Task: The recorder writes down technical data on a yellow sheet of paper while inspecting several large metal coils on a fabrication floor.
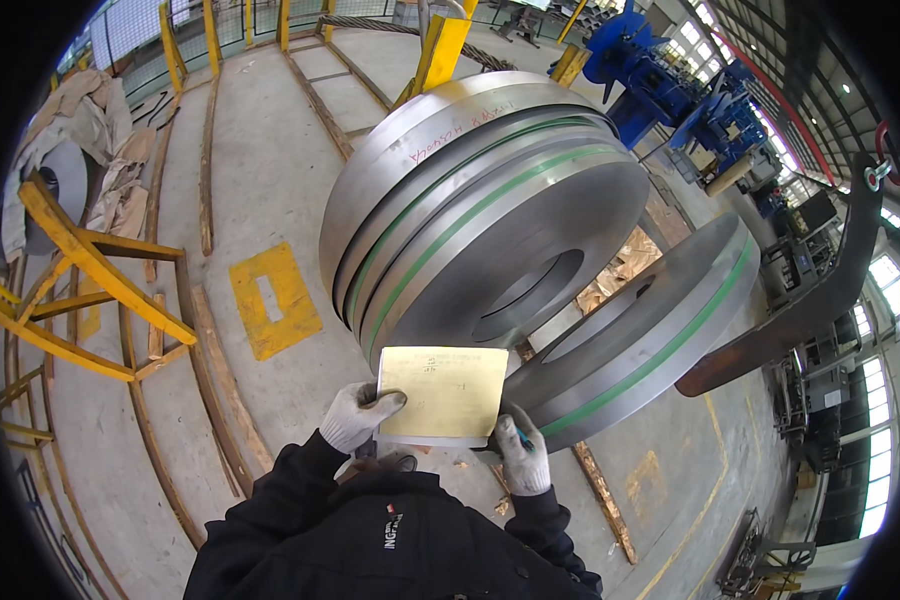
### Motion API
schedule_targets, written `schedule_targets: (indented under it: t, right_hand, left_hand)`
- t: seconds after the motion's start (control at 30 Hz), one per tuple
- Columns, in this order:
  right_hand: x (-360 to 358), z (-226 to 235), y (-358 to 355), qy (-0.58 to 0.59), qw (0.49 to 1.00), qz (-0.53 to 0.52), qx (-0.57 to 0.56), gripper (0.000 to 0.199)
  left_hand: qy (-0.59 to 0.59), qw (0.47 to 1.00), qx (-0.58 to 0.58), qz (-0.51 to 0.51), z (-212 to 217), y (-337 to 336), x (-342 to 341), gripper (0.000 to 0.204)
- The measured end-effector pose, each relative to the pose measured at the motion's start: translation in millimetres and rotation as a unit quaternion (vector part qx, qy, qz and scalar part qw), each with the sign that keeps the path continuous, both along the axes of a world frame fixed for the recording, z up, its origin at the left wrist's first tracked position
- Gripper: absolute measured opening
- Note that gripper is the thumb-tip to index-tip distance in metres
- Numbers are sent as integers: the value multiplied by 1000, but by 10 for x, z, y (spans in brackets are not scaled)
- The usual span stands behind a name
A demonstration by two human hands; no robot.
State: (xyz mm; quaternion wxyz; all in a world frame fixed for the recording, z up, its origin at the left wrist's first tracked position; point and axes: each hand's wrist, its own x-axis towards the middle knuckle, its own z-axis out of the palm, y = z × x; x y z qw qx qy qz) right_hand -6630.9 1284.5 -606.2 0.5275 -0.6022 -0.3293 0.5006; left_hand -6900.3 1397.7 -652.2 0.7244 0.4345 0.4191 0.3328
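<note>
Paper sheet point(443, 392), pale yellow, rectangular, held flat in front of the body and low in the head view, just before the nearest steel coil point(490, 215).

Head view:
- Left hand point(355, 415), in a grey-white work glove, closed on the sheet's lower left corner; thumb lies over the top face, fingers point(385, 402) curled at the edge.
- Right hand point(522, 455), same kind of glove, closed on the sheet's lower right corner. It also holds a thin green-blue pen point(521, 438) against the palm; how tightly, cannot tell.
- Sheet carries faint writing, too small to read. Its upper edge overlaps the lower rim of the coil in the picture; whether they touch cannot be told.
- Coil stands tilted on edge, several wound bands side by side, bound with green straps point(470, 215). A second, thinner coil point(650, 320) leans just beside it to the right, also with a green strap.
- Both sleeves dark, coming in from the lower edge.
- Concrete floor point(260, 170) with wooden battens; yellow painted square point(273, 298) left of the coils.
- Yellow steel rack point(80, 265) at far left. Blue machinery point(670, 90) behind, upper right.
</note>
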Motion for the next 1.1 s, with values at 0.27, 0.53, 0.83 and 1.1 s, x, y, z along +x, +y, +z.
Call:
schedule_targets:
  t: [0.27,0.53,0.83,1.1]
  right_hand:
    - [57,-141,-6,118,989,88,-14,56]
    - [112,-185,41,111,989,86,-58,46]
    - [-164,-94,523,87,996,24,-29,37]
    - [-1046,-139,1425,53,998,-15,-30,38]
  left_hand:
    - [5,999,-11,53,13,-306,166,46]
    - [49,998,7,50,28,-325,211,47]
    - [60,997,8,-49,41,242,-60,47]
    - [52,994,5,-99,-88,1405,-830,44]
